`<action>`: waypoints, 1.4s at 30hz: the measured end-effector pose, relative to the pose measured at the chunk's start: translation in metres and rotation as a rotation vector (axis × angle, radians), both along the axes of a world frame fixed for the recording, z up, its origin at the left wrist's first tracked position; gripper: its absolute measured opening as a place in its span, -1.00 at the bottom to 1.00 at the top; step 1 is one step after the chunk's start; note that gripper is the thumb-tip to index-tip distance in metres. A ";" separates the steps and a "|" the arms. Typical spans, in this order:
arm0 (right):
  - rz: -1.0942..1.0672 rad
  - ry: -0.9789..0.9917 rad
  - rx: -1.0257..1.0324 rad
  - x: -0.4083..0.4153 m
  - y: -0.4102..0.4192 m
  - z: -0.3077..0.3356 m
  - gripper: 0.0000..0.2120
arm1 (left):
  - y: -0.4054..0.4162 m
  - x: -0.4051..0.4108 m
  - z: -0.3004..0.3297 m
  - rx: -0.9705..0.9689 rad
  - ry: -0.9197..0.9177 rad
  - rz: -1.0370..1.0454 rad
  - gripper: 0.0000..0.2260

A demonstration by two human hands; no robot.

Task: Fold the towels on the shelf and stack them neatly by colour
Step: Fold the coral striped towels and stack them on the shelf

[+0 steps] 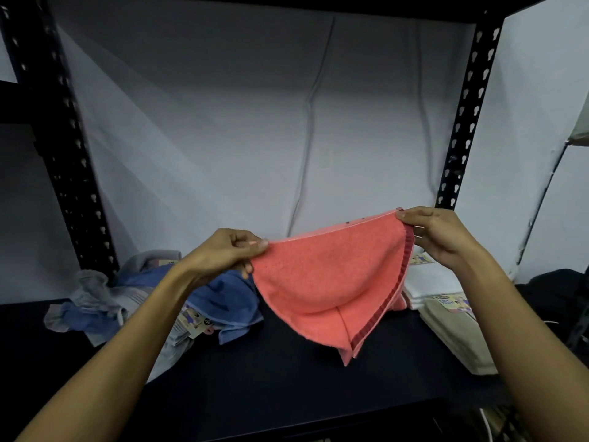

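You have the coral towel (322,282) held up in the air between your two hands, above the dark shelf board (271,378). Your left hand (223,253) pinches one top corner between thumb and curled fingers; your right hand (443,237) pinches the other top corner, and sits a little higher and farther out than the left. The held edge is the towel's long axis here, running from your left hand up and across to your right. Below that edge the cloth sags and narrows to a point hanging just above the board, nearer your right hand than your left.

The next fold turns on that edge: it looks as if you need to level it, then bring the two corners together.

Beyond your left hand lies a loose heap of blue and grey towels (134,298). Just beyond and below your right hand sit folded white towels (430,282) and a beige stack (459,333). The towel hides whatever lies behind it, and its lower corners are bunched, so you cannot tell how many layers hang there.
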State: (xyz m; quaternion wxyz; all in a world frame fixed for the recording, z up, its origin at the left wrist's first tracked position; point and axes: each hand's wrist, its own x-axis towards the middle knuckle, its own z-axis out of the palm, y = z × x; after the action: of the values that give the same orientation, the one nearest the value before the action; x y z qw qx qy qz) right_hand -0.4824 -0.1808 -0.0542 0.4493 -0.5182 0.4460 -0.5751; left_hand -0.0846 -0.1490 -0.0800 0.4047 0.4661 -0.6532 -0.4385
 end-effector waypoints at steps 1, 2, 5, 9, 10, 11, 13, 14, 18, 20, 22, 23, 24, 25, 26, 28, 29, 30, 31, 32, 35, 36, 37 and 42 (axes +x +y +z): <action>-0.003 0.000 0.004 -0.001 0.000 -0.001 -0.91 | -0.001 -0.001 -0.001 -0.022 -0.008 0.020 -0.65; -0.004 0.003 0.008 -0.003 0.000 -0.002 -0.90 | -0.003 -0.002 -0.002 -0.039 -0.012 0.044 -0.68; -0.019 0.046 0.004 -0.005 0.001 -0.005 -0.85 | -0.007 -0.003 -0.001 -0.075 -0.018 0.110 -0.74; -0.076 0.092 -0.007 0.001 0.002 -0.009 -0.86 | -0.010 -0.004 0.002 -0.087 -0.036 0.190 -0.73; -0.090 0.095 -0.002 0.004 0.002 -0.009 -0.85 | -0.010 -0.004 0.002 -0.074 -0.033 0.207 -0.74; -0.103 0.096 0.006 0.007 0.002 -0.009 -0.85 | -0.010 -0.004 0.003 -0.057 -0.024 0.224 -0.74; -0.144 0.095 0.027 0.016 0.003 -0.010 -0.88 | -0.011 -0.004 0.004 -0.007 0.029 0.257 -0.76; -0.175 0.094 0.037 0.022 0.004 -0.010 -0.90 | -0.012 -0.007 0.005 0.032 0.089 0.270 -0.78; -0.227 0.149 0.044 0.058 0.016 -0.008 -0.93 | -0.006 -0.037 0.013 0.199 0.430 0.253 -0.92; -0.171 0.184 0.021 0.081 0.027 -0.011 -0.93 | 0.001 -0.059 0.016 0.216 0.459 0.180 -0.90; -0.113 0.208 -0.021 0.101 0.038 -0.017 -0.91 | 0.010 -0.079 0.015 0.175 0.361 0.126 -0.88; -0.097 0.225 -0.044 0.109 0.044 -0.022 -0.90 | 0.013 -0.086 0.012 0.132 0.285 0.114 -0.88; -0.088 0.250 -0.071 0.116 0.048 -0.027 -0.88 | 0.017 -0.092 0.008 0.084 0.210 0.113 -0.87; -0.085 0.288 -0.102 0.120 0.051 -0.033 -0.86 | 0.020 -0.097 0.004 0.044 0.151 0.122 -0.85; -0.085 0.332 -0.132 0.124 0.054 -0.039 -0.85 | 0.023 -0.101 -0.001 0.013 0.106 0.132 -0.84; -0.085 0.399 -0.174 0.126 0.060 -0.047 -0.85 | 0.027 -0.104 -0.007 -0.055 0.025 0.144 -0.82; -0.075 0.415 -0.188 0.126 0.063 -0.051 -0.86 | 0.029 -0.104 -0.009 -0.086 -0.011 0.142 -0.83; -0.059 0.426 -0.199 0.126 0.066 -0.053 -0.88 | 0.031 -0.103 -0.010 -0.110 -0.039 0.138 -0.84; -0.041 0.435 -0.211 0.126 0.069 -0.055 -0.90 | 0.033 -0.100 -0.011 -0.128 -0.060 0.133 -0.84; -0.030 0.448 -0.227 0.126 0.072 -0.057 -0.92 | 0.036 -0.098 -0.011 -0.139 -0.075 0.122 -0.84; -0.074 0.495 -0.317 0.128 0.083 -0.059 -0.97 | 0.041 -0.093 -0.010 -0.146 -0.084 0.082 -0.84; -0.095 0.500 -0.356 0.130 0.085 -0.059 -0.97 | 0.042 -0.093 -0.011 -0.146 -0.079 0.082 -0.84; -0.115 0.505 -0.394 0.132 0.087 -0.061 -0.98 | 0.043 -0.093 -0.011 -0.150 -0.073 0.084 -0.83; -0.124 0.558 -0.475 0.140 0.092 -0.072 -0.91 | 0.048 -0.089 -0.014 -0.174 -0.130 0.058 -0.68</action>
State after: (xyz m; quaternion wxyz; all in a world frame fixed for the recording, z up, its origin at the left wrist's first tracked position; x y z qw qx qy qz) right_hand -0.3424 -0.0887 -0.1260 0.1419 -0.7168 0.4360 -0.5253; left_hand -0.1739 -0.1013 -0.0943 0.4129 0.4753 -0.7001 -0.3369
